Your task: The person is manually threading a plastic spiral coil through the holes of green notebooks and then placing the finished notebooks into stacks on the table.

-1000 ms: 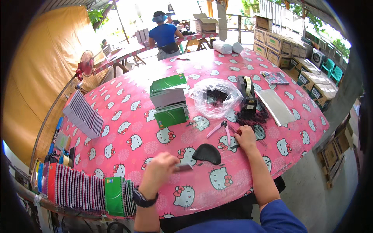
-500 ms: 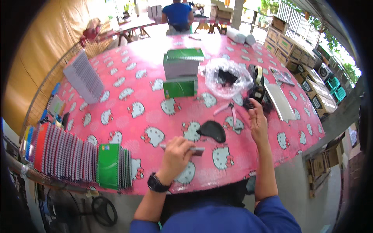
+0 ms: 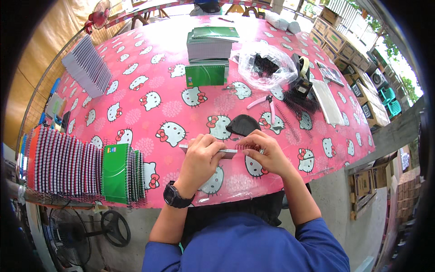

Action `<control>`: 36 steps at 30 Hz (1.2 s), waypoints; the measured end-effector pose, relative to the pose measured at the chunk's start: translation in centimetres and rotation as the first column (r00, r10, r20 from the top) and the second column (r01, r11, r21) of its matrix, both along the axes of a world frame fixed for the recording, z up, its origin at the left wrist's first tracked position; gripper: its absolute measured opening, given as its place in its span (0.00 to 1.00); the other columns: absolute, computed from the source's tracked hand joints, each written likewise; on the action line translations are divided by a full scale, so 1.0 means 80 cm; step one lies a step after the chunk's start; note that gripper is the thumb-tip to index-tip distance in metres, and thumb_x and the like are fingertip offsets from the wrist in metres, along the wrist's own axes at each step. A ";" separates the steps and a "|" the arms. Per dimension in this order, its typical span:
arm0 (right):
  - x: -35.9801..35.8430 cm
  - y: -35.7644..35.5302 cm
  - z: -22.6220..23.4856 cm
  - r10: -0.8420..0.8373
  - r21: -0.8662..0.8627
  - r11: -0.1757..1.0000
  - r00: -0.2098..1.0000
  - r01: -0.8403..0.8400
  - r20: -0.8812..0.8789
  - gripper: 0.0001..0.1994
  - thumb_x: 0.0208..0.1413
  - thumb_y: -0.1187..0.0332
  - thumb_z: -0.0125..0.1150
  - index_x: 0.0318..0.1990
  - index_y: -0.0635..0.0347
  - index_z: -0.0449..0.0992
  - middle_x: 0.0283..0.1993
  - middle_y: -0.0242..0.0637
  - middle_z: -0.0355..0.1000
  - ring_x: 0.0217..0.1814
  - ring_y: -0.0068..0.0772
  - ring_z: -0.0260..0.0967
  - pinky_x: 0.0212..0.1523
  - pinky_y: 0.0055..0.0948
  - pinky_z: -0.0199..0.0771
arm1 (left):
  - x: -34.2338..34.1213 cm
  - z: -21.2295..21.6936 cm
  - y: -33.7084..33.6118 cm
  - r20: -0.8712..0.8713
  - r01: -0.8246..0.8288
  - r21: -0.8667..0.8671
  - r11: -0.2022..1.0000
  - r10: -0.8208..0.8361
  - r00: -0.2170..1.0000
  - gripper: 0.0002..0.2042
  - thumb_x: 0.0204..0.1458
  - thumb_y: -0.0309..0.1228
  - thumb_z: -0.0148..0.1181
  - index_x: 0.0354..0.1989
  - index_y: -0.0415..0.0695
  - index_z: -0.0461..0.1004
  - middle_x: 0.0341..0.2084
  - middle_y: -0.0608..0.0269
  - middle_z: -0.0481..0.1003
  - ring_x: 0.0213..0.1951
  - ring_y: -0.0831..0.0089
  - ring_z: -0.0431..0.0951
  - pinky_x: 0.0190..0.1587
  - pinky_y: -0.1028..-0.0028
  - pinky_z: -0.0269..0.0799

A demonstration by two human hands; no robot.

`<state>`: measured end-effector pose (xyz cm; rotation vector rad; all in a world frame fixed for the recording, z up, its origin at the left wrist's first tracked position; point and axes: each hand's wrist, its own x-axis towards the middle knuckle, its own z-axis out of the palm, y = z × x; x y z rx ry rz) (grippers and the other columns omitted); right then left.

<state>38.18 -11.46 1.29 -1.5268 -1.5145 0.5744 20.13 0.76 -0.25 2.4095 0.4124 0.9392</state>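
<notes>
My left hand (image 3: 199, 158), wearing a black watch, grips a small notebook (image 3: 229, 154) standing on edge near the table's front. At its right end, my right hand (image 3: 268, 154) pinches a dark spiral binding coil (image 3: 247, 147) in line with the notebook's edge. Whether the coil has entered the holes is too small to tell. Just beyond the hands lies a flat black piece (image 3: 243, 125), its kind unclear. Pink-handled pliers (image 3: 271, 106) rest to its right. Black coils (image 3: 301, 100) are heaped farther right, beside a clear plastic bag (image 3: 253, 75) holding dark coils.
Green-covered notebooks (image 3: 210, 47) are stacked at the far middle. Bound notebooks (image 3: 68, 163) line the left front edge; a leaning page stack (image 3: 88, 68) stands behind. A tape dispenser (image 3: 301, 81) is at right. Cartons (image 3: 340, 43) sit beyond the table.
My right hand has come from the coil heap to the notebook's right end, bringing a coil. The left hand keeps its hold on the notebook. The view has tipped downward.
</notes>
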 end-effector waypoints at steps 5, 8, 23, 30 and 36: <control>0.004 0.008 -0.005 0.014 0.042 0.999 1.000 -0.013 -0.015 0.10 0.47 0.80 0.60 0.39 0.61 0.75 0.35 0.37 0.68 0.36 0.33 0.70 0.37 0.29 0.70 | -0.001 -0.001 0.000 -0.019 0.005 -0.009 1.000 -0.005 1.000 0.05 0.43 0.24 0.61 0.30 0.43 0.75 0.28 0.64 0.71 0.36 0.64 0.71 0.40 0.65 0.63; 0.004 0.010 -0.006 0.020 0.075 0.997 0.998 -0.025 0.065 0.10 0.45 0.81 0.60 0.37 0.62 0.75 0.35 0.37 0.67 0.37 0.36 0.70 0.37 0.30 0.70 | -0.001 -0.002 0.002 -0.025 0.006 -0.017 1.000 -0.006 1.000 0.06 0.43 0.25 0.62 0.30 0.43 0.75 0.29 0.64 0.71 0.37 0.63 0.71 0.40 0.65 0.63; 0.010 0.003 0.002 0.116 0.018 0.993 0.987 -0.119 0.111 0.21 0.55 0.73 0.54 0.58 0.58 0.65 0.31 0.43 0.69 0.30 0.38 0.70 0.35 0.33 0.71 | 0.017 0.009 -0.014 0.005 -0.030 0.049 0.998 0.030 1.000 0.11 0.38 0.32 0.68 0.30 0.46 0.76 0.30 0.63 0.72 0.37 0.63 0.71 0.41 0.63 0.63; 0.067 0.054 -0.007 -0.059 0.184 0.983 0.903 -0.023 0.427 0.20 0.48 0.65 0.62 0.50 0.57 0.72 0.52 0.47 0.68 0.52 0.47 0.67 0.52 0.39 0.68 | 0.009 0.000 -0.010 -0.160 0.090 0.135 0.987 -0.068 0.985 0.13 0.42 0.37 0.66 0.36 0.48 0.75 0.36 0.64 0.74 0.40 0.65 0.72 0.44 0.66 0.60; 0.102 0.073 -0.035 0.363 -0.239 0.927 0.856 -0.290 0.368 0.27 0.40 0.62 0.66 0.53 0.53 0.71 0.60 0.43 0.61 0.62 0.49 0.56 0.62 0.44 0.55 | 0.002 0.003 -0.007 -0.130 0.162 0.143 0.976 -0.144 0.981 0.10 0.44 0.38 0.65 0.32 0.48 0.76 0.35 0.66 0.75 0.41 0.68 0.73 0.44 0.67 0.61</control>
